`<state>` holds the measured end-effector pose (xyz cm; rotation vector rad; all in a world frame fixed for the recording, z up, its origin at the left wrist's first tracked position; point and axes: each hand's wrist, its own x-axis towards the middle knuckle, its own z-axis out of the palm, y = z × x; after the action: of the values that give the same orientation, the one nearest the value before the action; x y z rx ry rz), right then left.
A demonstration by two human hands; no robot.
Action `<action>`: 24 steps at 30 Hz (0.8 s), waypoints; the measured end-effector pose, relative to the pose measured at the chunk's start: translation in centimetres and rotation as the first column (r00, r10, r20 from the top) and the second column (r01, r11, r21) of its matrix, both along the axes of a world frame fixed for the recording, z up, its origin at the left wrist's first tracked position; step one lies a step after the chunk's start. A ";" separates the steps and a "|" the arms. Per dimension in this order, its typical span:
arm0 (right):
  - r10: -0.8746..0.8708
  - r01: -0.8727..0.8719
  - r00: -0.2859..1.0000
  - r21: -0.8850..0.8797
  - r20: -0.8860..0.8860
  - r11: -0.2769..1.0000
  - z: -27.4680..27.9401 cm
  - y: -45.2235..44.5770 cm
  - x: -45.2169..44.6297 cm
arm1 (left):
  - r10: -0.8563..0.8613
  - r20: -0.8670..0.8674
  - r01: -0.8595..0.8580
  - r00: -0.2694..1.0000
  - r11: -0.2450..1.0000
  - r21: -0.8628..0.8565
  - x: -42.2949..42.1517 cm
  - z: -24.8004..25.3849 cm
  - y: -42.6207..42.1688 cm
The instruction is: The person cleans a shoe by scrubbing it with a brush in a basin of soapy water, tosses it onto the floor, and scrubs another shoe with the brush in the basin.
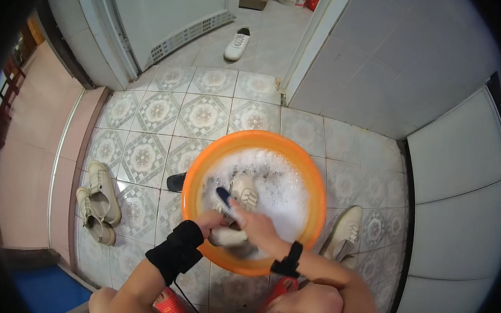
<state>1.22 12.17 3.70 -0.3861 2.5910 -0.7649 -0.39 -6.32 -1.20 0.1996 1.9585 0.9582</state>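
An orange basin (319,218) of white suds stands on the floor before me. Inside it is a wet, pale sneaker (245,193), its toe pointing away from me. My left hand (212,220) is closed on the sneaker's side, near its opening. In my right hand (255,225) is a scrub brush (223,195) with a dark blue end, held over the sneaker. The fingers of that hand are wrapped round the brush, and its bristles are mostly hidden. Dark specks float in the foam around the toe.
A pair of pale sneakers (102,193) lies at the left, another pale shoe (346,231) right of the basin. A dark object (175,182) touches the basin's left side. One white shoe (237,44) lies in the doorway beside the open door (173,14). Cabinets (463,152) stand at the right.
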 end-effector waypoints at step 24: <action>-0.048 0.050 0.999 0.110 -0.022 0.993 -1.7 2.1 -1.5 | 0.486 0.707 -0.729 0.513 0.682 0.059 -0.2 -1.6 -0.1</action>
<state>-0.32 14.28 2.04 -0.2995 2.6551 -0.6334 -0.63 -6.40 -2.82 -0.6408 1.1579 1.5988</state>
